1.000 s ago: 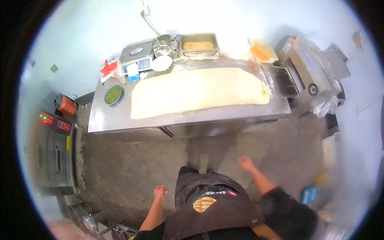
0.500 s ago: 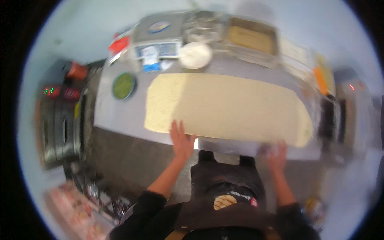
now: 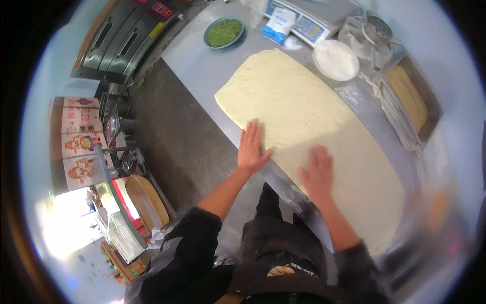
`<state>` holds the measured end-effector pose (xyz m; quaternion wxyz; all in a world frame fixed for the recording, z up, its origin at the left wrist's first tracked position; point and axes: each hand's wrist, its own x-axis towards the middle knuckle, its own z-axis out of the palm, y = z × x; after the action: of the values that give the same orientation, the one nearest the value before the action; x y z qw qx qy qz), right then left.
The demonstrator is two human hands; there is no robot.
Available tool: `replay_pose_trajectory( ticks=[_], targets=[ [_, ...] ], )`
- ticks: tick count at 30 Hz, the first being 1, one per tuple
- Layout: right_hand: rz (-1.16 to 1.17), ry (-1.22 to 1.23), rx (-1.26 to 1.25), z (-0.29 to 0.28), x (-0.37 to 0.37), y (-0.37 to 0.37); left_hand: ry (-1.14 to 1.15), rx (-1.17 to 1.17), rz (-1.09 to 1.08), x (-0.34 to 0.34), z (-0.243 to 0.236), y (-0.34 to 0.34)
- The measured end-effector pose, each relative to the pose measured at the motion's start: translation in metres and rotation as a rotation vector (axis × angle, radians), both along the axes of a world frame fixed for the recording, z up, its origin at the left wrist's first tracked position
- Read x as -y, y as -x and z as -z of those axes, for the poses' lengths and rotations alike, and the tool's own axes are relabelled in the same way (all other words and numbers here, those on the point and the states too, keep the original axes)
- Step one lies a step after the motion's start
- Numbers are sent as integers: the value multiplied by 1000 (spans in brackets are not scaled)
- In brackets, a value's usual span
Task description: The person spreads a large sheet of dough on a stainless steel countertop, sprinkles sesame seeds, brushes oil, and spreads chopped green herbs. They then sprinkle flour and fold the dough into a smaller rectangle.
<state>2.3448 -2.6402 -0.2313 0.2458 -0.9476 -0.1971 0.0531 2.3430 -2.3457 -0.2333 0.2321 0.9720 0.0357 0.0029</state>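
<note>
fingers (image 3: 251, 133) barely parted, left hand (image 3: 250, 154) touches dough (image 3: 296, 114), right hand (image 3: 318, 178) over it.

The dough (image 3: 293, 101) lies on the table (image 3: 195, 76) before me. My left hand (image 3: 251, 153) is at the dough's near edge, my right hand (image 3: 319, 175) over its middle. Past the dough's left end sits the bowl of herbs (image 3: 207, 40). Behind the dough are the packet (image 3: 278, 24), scale (image 3: 331, 12), dish (image 3: 336, 77) and, furthest right, the tray (image 3: 432, 115). Well left of the dough stands the oven (image 3: 119, 43).
</note>
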Motion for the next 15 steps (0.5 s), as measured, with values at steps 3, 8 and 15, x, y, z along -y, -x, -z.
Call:
replay_pose_trajectory(
  ticks=[3, 8, 15],
  targets=[
    [147, 92, -7, -3, 20, 6, 20, 3, -42, 1, -1, -2],
    [343, 245, -28, 13, 37, 8, 3, -26, -391, -21, -6, -35],
    [305, 322, 190, 36, -34, -97, -54, 169, -323, -139, 36, -128]
  ],
)
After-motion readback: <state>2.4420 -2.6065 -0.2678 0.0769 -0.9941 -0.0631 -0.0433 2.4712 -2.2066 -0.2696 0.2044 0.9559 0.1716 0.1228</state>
